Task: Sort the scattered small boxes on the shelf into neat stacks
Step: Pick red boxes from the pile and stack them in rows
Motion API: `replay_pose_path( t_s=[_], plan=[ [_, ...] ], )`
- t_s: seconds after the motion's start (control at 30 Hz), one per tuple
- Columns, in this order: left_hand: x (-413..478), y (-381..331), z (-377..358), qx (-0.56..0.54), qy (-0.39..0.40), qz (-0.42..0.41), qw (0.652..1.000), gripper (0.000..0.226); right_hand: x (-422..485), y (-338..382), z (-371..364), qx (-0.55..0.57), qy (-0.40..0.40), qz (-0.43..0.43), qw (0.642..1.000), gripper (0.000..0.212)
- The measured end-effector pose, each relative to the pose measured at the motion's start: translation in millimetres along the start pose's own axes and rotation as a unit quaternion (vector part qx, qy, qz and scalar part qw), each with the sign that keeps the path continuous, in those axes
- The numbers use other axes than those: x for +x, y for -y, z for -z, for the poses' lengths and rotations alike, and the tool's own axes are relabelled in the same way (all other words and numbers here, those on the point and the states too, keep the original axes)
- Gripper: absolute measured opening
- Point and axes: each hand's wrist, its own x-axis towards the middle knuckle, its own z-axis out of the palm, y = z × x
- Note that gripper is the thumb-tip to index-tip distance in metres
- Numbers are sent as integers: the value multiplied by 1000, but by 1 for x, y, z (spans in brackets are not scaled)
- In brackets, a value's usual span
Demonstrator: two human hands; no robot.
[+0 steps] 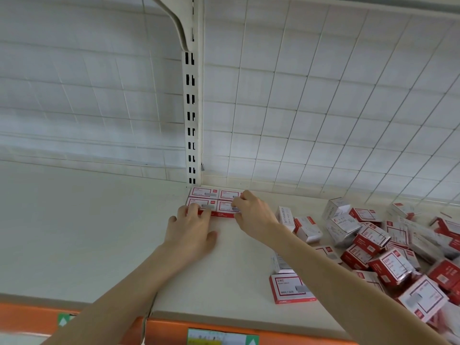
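Several small red-and-white boxes (204,192) lie flat in a tidy two-by-two block at the back of the cream shelf (99,232), against the upright post. My left hand (191,232) rests flat on the shelf, its fingertips on the front-left box (202,203). My right hand (251,212) pinches the front-right box (224,207) of the block between thumb and fingers. A scattered heap of the same boxes (378,242) covers the right part of the shelf.
A slotted white upright (191,115) and a wire grid back panel (323,95) stand behind the shelf. One box (290,287) lies flat near the orange front edge (211,327). A curved bracket (176,21) holds a shelf above.
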Motion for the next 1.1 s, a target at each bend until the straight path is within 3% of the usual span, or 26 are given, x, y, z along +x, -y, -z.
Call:
replay_pose_path(
  t_s=[0.7,1.1],
  plan=[
    [3,5,-2,-52,9,-10,999,54,-2,3,0,13,-10,-25,1000,27],
    [3,6,-2,-29,3,-11,1000,54,-4,5,1,10,-21,-32,999,28]
  ],
)
